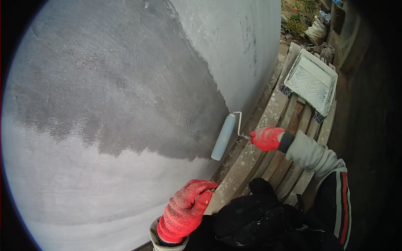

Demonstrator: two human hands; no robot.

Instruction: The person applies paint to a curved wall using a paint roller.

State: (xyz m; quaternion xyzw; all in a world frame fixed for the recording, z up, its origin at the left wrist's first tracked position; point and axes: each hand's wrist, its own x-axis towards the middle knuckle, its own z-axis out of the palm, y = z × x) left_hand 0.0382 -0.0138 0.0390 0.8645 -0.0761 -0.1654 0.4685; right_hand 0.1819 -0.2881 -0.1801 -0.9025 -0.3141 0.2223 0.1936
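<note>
My right hand (266,138), in a red glove, is closed round the handle of a paint roller (223,137). The roller's pale, paint-coated sleeve is against or very close to the wall (117,79), by the lower right corner of a dark grey patch. Around that patch the wall is light grey, with ragged borders. My left hand (184,211), also red-gloved, is low by the wall, fingers stretched towards the plank edge. Its thumb and fingers are slightly apart, with nothing visible between them.
A paint tray (312,79) with white paint and a ridged ramp sits at the far end of a wooden plank platform (276,106). Beyond it are rubble, plants and a white sack (317,31). Dark clothing covers the near end of the planks.
</note>
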